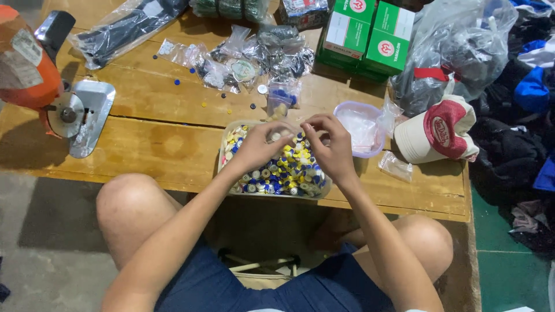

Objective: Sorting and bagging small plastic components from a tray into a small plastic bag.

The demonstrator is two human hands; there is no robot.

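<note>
A clear plastic tray (pixel 221 155) full of small blue, yellow and white buttons (pixel 289 173) sits at the near edge of a wooden table (pixel 150 144). My left hand (pixel 260 144) hovers over the tray's far left part, fingers pinched around a small pale button. My right hand (pixel 329 144) is just beside it over the tray's right part, fingertips curled toward the left hand and meeting it at a small piece. What exactly lies between the fingertips is too small to tell.
A pale purple plastic tub (pixel 361 110) and a red and cream cap (pixel 439 130) lie right of the tray. Clear bags of small parts (pixel 248 58), green boxes (pixel 370 34), an orange cutting machine (pixel 34 75) and loose buttons occupy the table. Piled clothes (pixel 520 115) are at right.
</note>
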